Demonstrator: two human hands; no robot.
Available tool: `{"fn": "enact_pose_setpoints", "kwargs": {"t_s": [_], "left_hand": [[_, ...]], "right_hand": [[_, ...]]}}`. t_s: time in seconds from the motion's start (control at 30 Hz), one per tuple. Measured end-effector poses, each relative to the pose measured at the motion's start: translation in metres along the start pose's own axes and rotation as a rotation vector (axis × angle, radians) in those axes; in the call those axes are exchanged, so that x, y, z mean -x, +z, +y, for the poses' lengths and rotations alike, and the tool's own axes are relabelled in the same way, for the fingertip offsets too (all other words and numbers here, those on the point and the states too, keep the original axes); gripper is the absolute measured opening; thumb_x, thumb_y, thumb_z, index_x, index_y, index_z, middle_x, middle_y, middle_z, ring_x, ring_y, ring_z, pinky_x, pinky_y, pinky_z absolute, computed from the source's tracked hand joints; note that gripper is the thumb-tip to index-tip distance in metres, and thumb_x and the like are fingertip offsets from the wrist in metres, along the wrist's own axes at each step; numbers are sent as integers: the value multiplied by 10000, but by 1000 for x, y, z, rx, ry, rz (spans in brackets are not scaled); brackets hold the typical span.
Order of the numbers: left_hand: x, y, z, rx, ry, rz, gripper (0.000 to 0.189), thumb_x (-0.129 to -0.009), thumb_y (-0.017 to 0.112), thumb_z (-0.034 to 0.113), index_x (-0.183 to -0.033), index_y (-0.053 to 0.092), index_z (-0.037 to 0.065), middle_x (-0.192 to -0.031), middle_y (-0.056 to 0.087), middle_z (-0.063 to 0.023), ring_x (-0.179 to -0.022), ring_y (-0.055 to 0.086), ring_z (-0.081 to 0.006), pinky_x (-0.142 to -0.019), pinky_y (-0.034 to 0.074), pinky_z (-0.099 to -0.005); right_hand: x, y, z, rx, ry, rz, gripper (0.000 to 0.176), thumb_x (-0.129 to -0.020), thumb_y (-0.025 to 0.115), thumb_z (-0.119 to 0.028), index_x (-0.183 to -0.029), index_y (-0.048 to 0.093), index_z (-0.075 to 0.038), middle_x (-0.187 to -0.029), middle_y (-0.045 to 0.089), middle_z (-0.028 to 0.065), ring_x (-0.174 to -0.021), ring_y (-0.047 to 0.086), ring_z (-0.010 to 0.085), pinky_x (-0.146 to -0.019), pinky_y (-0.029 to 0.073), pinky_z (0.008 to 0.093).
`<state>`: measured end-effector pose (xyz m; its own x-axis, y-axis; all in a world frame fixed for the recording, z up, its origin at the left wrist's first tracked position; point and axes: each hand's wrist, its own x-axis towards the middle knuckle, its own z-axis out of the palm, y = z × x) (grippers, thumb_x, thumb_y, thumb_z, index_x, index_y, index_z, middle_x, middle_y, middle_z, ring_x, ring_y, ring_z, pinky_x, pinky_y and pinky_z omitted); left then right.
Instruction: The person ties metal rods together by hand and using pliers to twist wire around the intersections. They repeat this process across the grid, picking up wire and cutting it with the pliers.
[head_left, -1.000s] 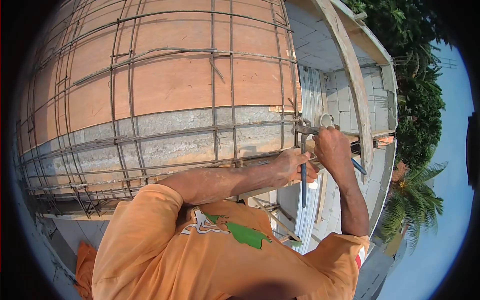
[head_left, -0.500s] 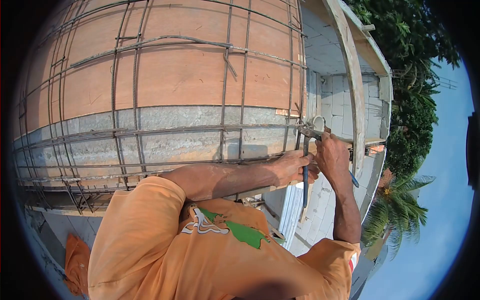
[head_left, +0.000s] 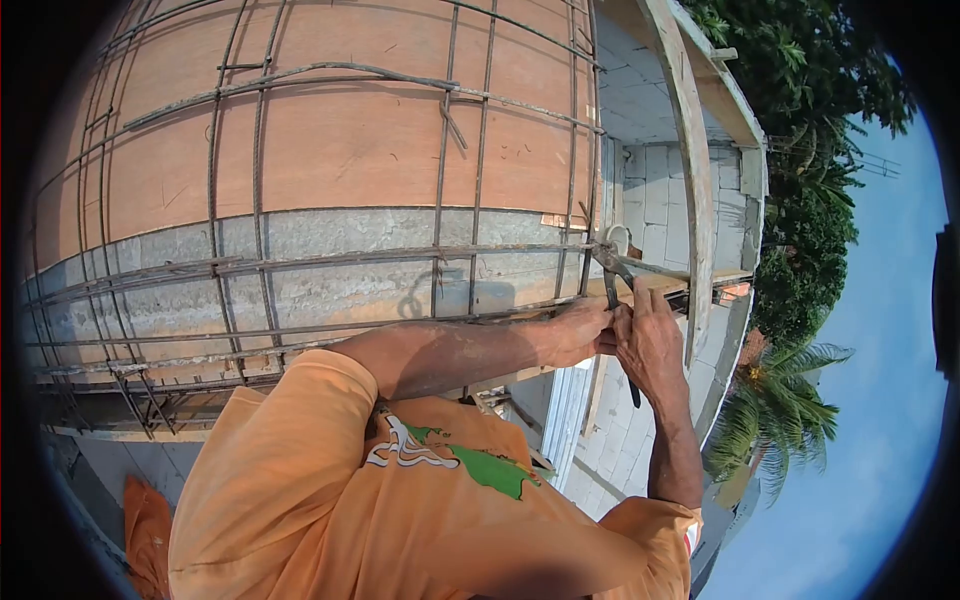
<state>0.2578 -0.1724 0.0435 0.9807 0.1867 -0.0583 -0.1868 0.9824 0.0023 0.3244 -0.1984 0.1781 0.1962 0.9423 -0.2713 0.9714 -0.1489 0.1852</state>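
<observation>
A pair of pincers has its jaws against the rebar crossing at the right end of the cage. My right hand is closed around the handles, and one handle tip sticks out below it. My left hand reaches in from the left, its curled fingers meeting the right hand at the pincer handles; its fingertips are partly hidden. Just under the jaws runs the horizontal rebar, crossed by upright bars. What exactly the jaws bite on is too small to make out.
Behind the rebar cage lie an orange-brown plywood panel and a grey concrete strip. A wooden plank slants along the right, before a white block wall. Trees stand beyond. An orange cloth hangs at lower left.
The pincer handles, spread wide before, have come together. My right hand has moved slightly down and left, closing on the handles beside my left hand. The view has shifted a little.
</observation>
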Motion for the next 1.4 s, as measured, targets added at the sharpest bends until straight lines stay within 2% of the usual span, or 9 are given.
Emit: {"fn": "enact_pose_setpoints", "kwargs": {"t_s": [0.53, 0.67, 0.73, 0.8, 0.93, 1.07, 1.13, 1.2, 1.4], "left_hand": [[0, 4, -4, 5, 20, -49, 291, -1045, 483, 353, -1164, 516, 90, -1212, 608, -42, -1079, 579, -177, -927, 441, -402], [-11, -11, -9, -23, -35, -169, 709, -851, 623, 682, -1225, 493, 95, -1219, 538, -122, -1210, 476, -243, -974, 427, -438], [-25, -14, -15, -40, -20, -132, 942, -713, 643, 812, -1282, 447, 87, -1257, 487, -185, -1294, 407, -289, -1015, 412, -502], [-38, -14, -19, 156, -30, -43, 1024, -686, 661, 818, -1332, 385, 73, -1324, 431, -218, -1351, 363, -300, -1041, 401, -536], [-46, 5, -8, 396, -9, 45, 486, -905, 640, 550, -955, 580, 71, -888, 615, -114, -1004, 629, -287, -927, 514, -488], [-47, 16, -9, 557, 30, 40, 388, -966, 598, 407, -737, 502, 108, -613, 502, -51, -619, 558, -246, -832, 526, -463], [-47, 23, -10, 560, -1, 163, 369, -967, 584, 357, -709, 473, 118, -554, 449, -35, -538, 488, -222, -793, 531, -461], [-52, 25, -11, 523, 40, 219, 357, -954, 588, 332, -688, 469, 126, -542, 443, -34, -527, 491, -225, -785, 536, -467], [-43, 35, 1, 484, 42, 341, 350, -902, 637, 379, -709, 489, 127, -548, 463, -38, -574, 552, -243, -777, 546, -462]], "right_hand": [[56, 2, -9, 741, 74, 56, 553, -843, 637, -122, -1331, 475, 83, -1157, 557, 220, -886, 563, 288, -729, 467, 420], [52, -18, 15, 357, -17, -42, 495, -832, 595, -134, -1257, 501, 100, -999, 596, 220, -718, 583, 252, -578, 493, 364], [32, -45, 18, -566, 549, -584, 397, -871, 512, -128, -1191, 521, 107, -869, 608, 184, -619, 559, 221, -529, 481, 354], [40, -37, 14, -974, 636, -444, 364, -900, 452, -163, -1143, 539, 94, -792, 604, 142, -559, 532, 198, -469, 446, 344], [54, 3, 51, -1924, 852, -592, 353, -920, 458, -202, -1120, 550, 74, -803, 617, 150, -563, 557, 212, -438, 433, 349], [49, -18, 46, -1599, 772, -645, 482, -961, 520, -319, -1204, 522, 97, -770, 640, 196, -546, 608, 290, -487, 495, 420], [52, -39, 10, -169, 329, -231, 641, -945, 604, -402, -1291, 460, 119, -806, 631, 213, -643, 644, 336, -582, 534, 438], [62, -44, -22, 332, 127, -207, 709, -884, 690, -358, -1349, 421, 105, -1009, 600, 197, -949, 626, 329, -732, 520, 422], [67, 3, 19, 104, 208, -189, 321, -915, 602, -83, -1186, 518, 68, -921, 612, 178, -722, 624, 287, -635, 499, 396]]}}
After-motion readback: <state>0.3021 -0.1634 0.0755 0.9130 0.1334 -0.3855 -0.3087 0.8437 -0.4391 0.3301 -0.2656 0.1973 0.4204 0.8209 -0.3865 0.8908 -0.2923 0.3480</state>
